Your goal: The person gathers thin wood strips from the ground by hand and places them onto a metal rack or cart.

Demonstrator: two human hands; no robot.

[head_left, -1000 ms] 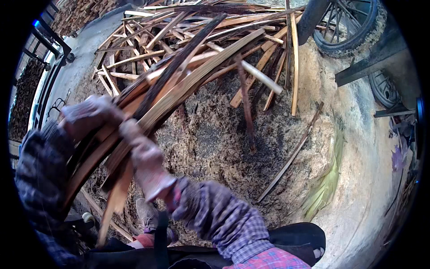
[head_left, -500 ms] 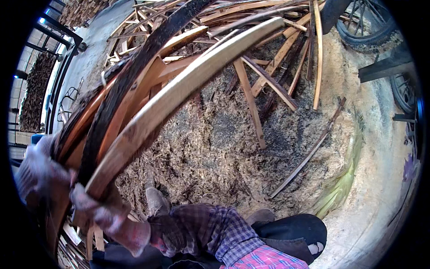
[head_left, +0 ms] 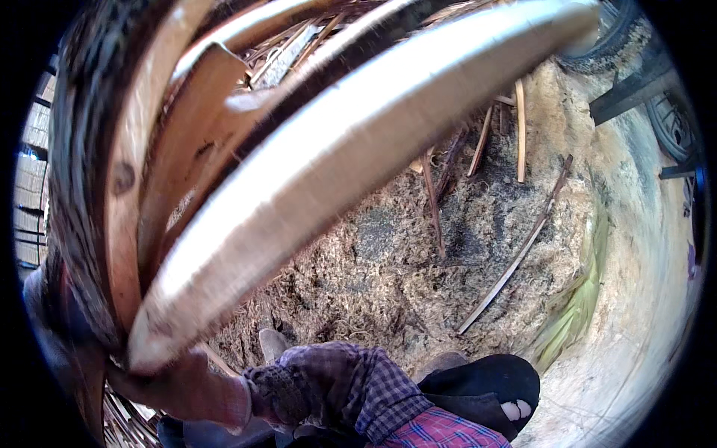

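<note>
A bundle of long wooden slabs, some with dark bark, rises across the left and top of the view. The nearest pale slab point(head_left: 321, 172) is smeared by motion and slants up to the right. A bark-covered slab point(head_left: 82, 164) and a reddish-brown one point(head_left: 179, 149) stand beside it. My right hand point(head_left: 190, 388), in a worn pinkish glove, grips the bundle's lower end from beneath; slabs cover its fingertips. At the far left, my left hand point(head_left: 56, 321) is in shadow against the bundle's outer side, its fingers mostly hidden.
Sawdust and bark shreds point(head_left: 358, 261) cover the ground. A thin strip of wood point(head_left: 515, 246) lies at the right, near a green-yellow sheet point(head_left: 575, 313). Further back are loose sticks point(head_left: 520, 134), a dark metal bar point(head_left: 631, 101) and a wheel point(head_left: 668, 123). More strips point(head_left: 127, 422) lie at lower left.
The slab bundle has swung up and closer, now hiding much of the stick pile behind. Both hands have moved slightly down with its lower end.
</note>
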